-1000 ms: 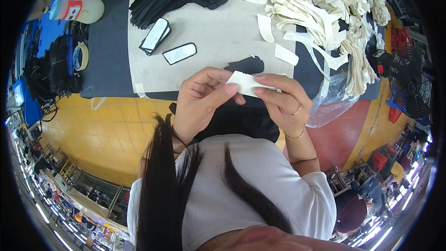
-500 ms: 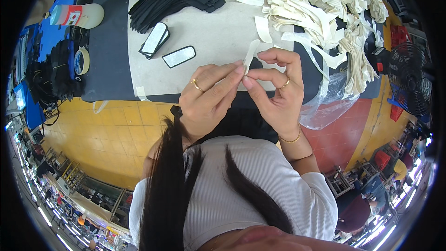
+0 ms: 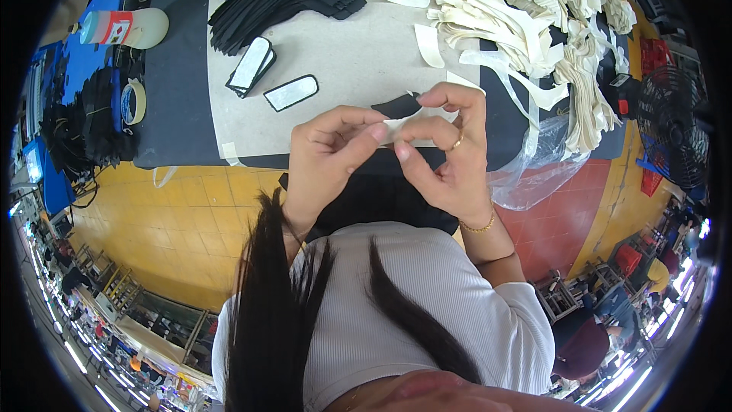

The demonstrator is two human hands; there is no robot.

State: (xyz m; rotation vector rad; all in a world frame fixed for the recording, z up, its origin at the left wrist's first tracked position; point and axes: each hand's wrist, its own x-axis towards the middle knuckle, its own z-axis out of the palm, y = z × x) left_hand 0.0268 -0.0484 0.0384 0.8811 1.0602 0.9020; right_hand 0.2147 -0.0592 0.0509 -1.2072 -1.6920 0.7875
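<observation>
White piece [image 3: 393, 129] edge-pinched; bare mat [image 3: 255, 128] beside left hand [image 3: 329, 151].

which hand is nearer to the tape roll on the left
Left. The left hand is right of the tape roll and lower in view; the right hand is farther right.

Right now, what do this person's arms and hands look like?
The right grip is an ungloved hand wearing a gold-coloured ring, with a gold-coloured chain bracelet around the wrist. The left grip is ungloved too, with no jewellery showing. The right sleeve is short, white and ribbed. No cables show on either arm.
</observation>
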